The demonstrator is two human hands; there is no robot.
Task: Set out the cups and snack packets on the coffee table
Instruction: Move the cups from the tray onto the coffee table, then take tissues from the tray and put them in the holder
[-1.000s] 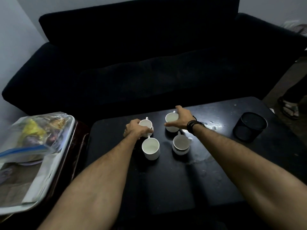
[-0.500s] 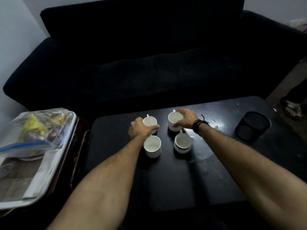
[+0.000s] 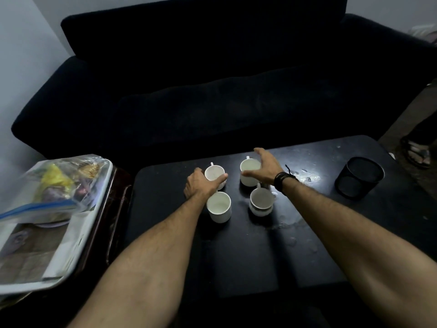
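Outstretched forearms over dark coffee table. Left hand curled round far-left cup; right hand, fingers spread and relaxed, over far-right cup. Two nearer cups just behind. Snack packets bagged on tray, left.

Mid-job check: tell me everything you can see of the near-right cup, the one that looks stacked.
The near-right cup is white, ceramic by its look, upright and seemingly empty. It sits nested in a second white piece below it, cup or saucer I cannot tell. Its handle points away, toward the far-right cup. It stands on the black coffee table, just below the right wrist with the black wristband. Neither hand touches it.
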